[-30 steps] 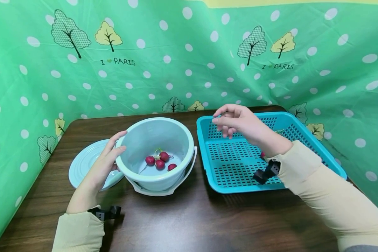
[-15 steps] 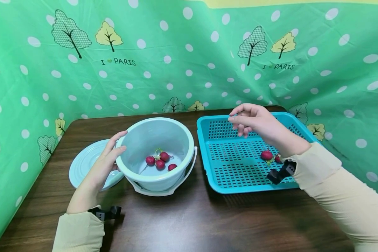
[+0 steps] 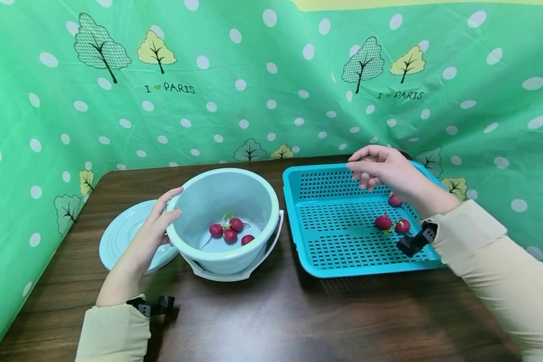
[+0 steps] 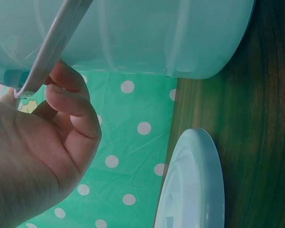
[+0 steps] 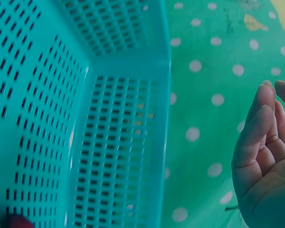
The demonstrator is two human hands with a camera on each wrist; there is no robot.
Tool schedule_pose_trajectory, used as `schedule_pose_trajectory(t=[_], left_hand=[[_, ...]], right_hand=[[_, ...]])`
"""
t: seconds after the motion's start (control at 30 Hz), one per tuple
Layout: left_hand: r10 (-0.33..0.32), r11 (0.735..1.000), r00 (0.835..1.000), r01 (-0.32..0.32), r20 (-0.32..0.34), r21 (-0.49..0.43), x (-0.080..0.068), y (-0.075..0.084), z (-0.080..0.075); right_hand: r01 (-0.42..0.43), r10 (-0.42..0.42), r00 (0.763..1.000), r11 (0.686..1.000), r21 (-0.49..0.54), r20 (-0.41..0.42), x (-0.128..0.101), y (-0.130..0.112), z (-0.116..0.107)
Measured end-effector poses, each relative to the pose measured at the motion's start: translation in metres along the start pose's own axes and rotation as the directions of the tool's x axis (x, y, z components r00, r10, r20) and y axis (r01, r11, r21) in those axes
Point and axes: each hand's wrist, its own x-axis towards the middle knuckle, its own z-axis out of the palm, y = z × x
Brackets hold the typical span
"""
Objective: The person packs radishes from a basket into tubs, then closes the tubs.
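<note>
At nine o'clock on the bench [image 3: 271, 322] I see the lid [image 3: 117, 236] lying flat. My left hand [image 3: 149, 236] has not moved, its grip curled around the rim of the pale bucket [image 3: 223, 201], where four radishes [image 3: 230, 232] lie on the bottom. Toward three o'clock, my right hand [image 3: 389, 173] has drifted across the teal basket [image 3: 344, 251] to its far right corner, fingers loosely curled and empty. Three radishes [image 3: 391, 218] now show in the basket, so I judge another transfer done.
</note>
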Motion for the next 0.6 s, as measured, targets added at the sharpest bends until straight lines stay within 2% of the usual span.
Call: schedule_pose_trajectory(t=[0.2, 0.6], left_hand=[[-0.002, 1.000, 1.000, 0.002, 0.000, -0.003, 0.001, -0.001, 0.000], [-0.012, 1.000, 1.000, 0.012, 0.004, 0.007, 0.001, -0.001, -0.001]], right_hand=[[-0.058, 0.059, 0.998, 0.998, 0.007, -0.039, 0.006, 0.017, -0.019], [-0.160, 0.163, 0.985, 0.985, 0.063, -0.047, 0.010, 0.047, -0.057]])
